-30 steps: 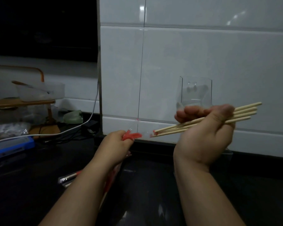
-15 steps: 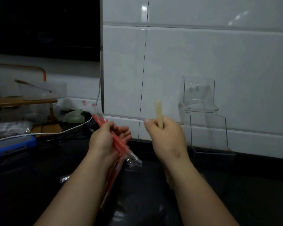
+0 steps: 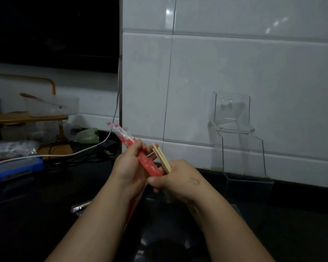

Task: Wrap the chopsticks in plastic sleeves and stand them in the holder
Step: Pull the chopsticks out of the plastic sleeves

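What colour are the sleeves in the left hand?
Red with clear, white-flecked tops: the sleeves in the left hand, head view.

We see the dark tabletop (image 3: 178, 233) bare under both forearms. The clear holder (image 3: 242, 152) stands against the tiled wall (image 3: 235, 82), right of the hands, its top open and unblocked. Left side crowded: white cable (image 3: 64, 155), blue box (image 3: 13, 167), wooden rack (image 3: 27, 118).
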Tool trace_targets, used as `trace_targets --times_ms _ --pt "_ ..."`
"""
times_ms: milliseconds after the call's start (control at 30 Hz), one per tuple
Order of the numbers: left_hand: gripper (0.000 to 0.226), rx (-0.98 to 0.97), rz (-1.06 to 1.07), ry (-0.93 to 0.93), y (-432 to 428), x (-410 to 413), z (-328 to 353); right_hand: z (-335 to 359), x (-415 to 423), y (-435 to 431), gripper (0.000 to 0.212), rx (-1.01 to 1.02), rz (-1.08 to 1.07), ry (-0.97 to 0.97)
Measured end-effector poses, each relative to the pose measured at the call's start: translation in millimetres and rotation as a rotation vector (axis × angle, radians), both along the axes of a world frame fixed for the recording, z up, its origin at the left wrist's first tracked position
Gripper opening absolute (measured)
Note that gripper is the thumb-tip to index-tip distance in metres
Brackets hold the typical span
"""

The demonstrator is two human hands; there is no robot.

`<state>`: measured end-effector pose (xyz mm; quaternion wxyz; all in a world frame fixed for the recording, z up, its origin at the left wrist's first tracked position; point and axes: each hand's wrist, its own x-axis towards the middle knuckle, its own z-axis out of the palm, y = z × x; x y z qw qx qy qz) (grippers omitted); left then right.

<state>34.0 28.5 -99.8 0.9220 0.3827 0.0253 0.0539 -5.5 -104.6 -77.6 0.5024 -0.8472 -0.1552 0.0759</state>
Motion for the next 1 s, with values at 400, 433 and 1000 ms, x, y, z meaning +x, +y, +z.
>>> trace_targets --times_ms 400,433,1000 --pt "0.028 -0.126 0.105 0.037 2 -2 5 4 0 -6 0.004 -0.068 -0.042 0.024" --pt "0.027 -0.111 0.094 0.039 1 -3 5 4 1 -6 0.006 -0.072 -0.066 -0.005" --pt "0.016 -0.183 0.187 0.054 5 4 -1 -2 4 -6 0.012 -0.327 0.038 0.010"
